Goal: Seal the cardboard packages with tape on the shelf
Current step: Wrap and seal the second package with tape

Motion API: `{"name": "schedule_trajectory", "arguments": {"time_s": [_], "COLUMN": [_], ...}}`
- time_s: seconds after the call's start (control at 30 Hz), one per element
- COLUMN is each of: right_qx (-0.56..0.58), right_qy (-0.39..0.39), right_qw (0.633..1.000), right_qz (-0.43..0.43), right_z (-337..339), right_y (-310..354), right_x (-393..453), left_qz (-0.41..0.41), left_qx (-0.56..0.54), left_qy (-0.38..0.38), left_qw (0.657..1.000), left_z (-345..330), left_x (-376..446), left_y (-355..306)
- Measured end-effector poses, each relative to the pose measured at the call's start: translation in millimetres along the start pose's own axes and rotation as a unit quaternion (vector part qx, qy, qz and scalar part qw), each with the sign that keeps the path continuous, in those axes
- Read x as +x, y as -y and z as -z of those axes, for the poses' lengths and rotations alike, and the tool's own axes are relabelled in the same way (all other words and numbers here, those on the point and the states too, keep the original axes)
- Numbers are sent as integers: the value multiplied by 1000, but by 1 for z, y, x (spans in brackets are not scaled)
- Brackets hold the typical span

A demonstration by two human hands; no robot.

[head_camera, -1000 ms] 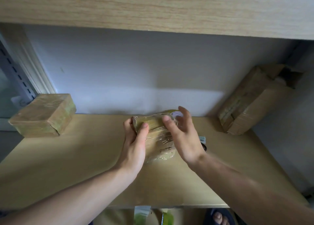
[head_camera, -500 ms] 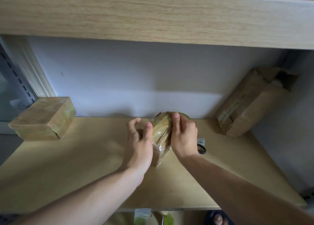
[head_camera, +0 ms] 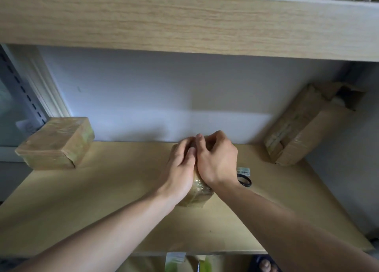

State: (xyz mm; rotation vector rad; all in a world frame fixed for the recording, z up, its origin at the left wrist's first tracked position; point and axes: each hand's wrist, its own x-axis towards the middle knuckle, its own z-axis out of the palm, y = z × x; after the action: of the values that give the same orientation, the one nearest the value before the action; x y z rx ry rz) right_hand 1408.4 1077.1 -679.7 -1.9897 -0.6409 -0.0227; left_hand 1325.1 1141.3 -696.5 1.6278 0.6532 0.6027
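Note:
A small cardboard package (head_camera: 198, 196) wrapped in shiny clear tape lies at the middle of the wooden shelf (head_camera: 114, 191). Both hands cover most of it. My left hand (head_camera: 180, 169) lies over its left side, fingers bent round the top. My right hand (head_camera: 218, 163) grips its right and far end with curled fingers, its thumb touching the left fingers. Only the package's near end shows below the wrists. No tape roll is visible.
A taped brown package (head_camera: 55, 142) sits at the shelf's back left. An open cardboard box (head_camera: 301, 126) leans in the back right corner. Black scissor handles (head_camera: 245, 181) and a small label (head_camera: 243, 171) lie just right of my right wrist. An upper shelf board (head_camera: 184, 23) hangs overhead.
The package has been turned and laid down flatter on the shelf. Both hands have closed in over its top, and the right hand now curls round the far end.

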Motion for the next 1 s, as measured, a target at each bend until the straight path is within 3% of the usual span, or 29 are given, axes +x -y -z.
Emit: {"name": "schedule_trajectory", "arguments": {"time_s": [0.23,0.43,0.63,0.73,0.83,0.93,1.0], "right_qx": [-16,-62,79,66,187,314,323], "right_qy": [4,124,25,117,251,241,221], "right_qw": [999,979,971,964,895,886,902], "right_qz": [-29,-150,-224,-232,-317,-241,-181], "right_z": [1,-1,0,4,10,17,19], "right_y": [0,-1,-15,-16,-5,1,0], "right_x": [34,60,44,22,2,0,-1], "left_qz": [-54,-69,-96,-111,-169,-215,-172], "left_qx": [56,60,43,17,6,-6,-33], "left_qy": [-31,-32,-60,-71,-85,-102,-126], "left_qw": [996,995,993,991,982,971,976], "left_z": [-5,-5,-1,4,11,18,18], "left_x": [1,-2,-10,-14,-15,-13,-10], "left_y": [14,14,14,14,7,-2,-6]}}
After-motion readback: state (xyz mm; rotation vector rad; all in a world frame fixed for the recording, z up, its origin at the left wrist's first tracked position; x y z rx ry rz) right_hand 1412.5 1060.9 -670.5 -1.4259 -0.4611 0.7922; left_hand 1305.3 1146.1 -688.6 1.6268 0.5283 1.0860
